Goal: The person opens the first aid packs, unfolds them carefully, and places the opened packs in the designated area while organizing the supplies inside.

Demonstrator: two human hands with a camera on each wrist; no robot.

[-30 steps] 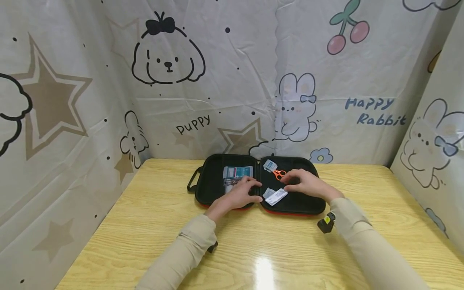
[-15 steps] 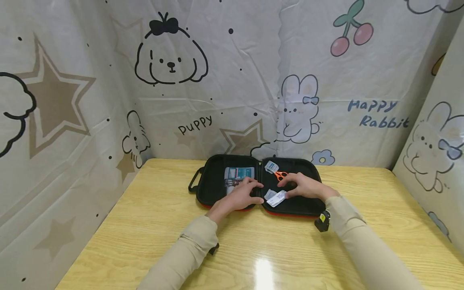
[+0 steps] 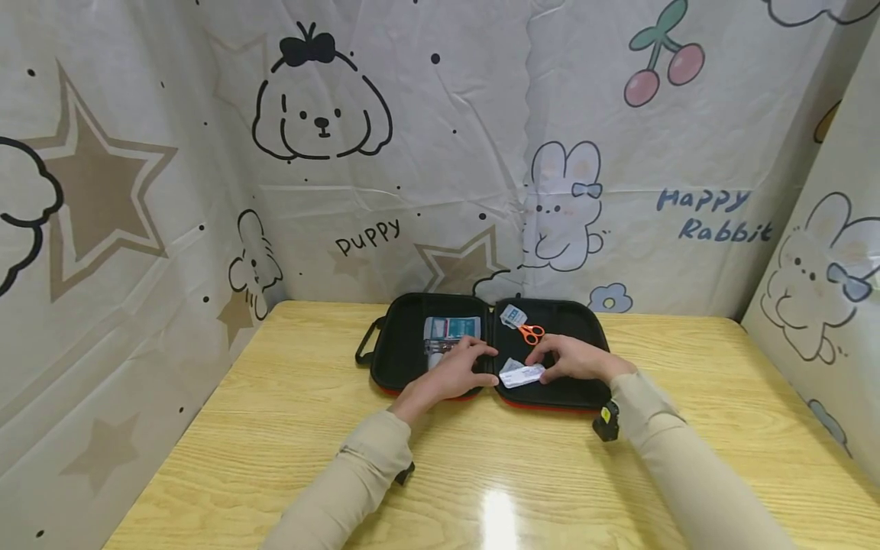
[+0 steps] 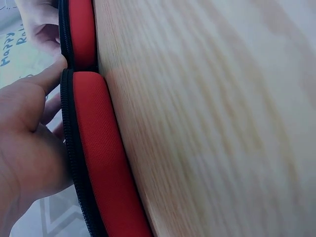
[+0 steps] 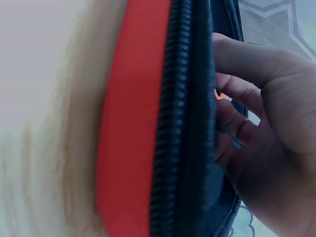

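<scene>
An open black case (image 3: 571,393) with a red outer shell and zip lies flat on the table. In its right half, my right hand (image 3: 574,357) pinches the right end of a white packet (image 3: 517,376) between thumb and fingers. A clear-wrapped piece lies partly under the packet. Behind it are orange-handled scissors (image 3: 532,334) and a small blue-and-white packet (image 3: 512,315). My left hand (image 3: 455,370) reaches over the left half with fingers spread, its thumb near the hinge. In the right wrist view, the case rim hides the right fingertips.
Teal packets (image 3: 454,327) and other small items sit in the left half, partly under my left hand. A carrying handle (image 3: 367,344) sticks out at the case's left side. The wooden table (image 3: 309,367) meets a printed cloth backdrop (image 3: 330,260) behind.
My right hand has lowered slightly toward me, and the white packet has turned from slanted to nearly level across the case. The left hand stays in place.
</scene>
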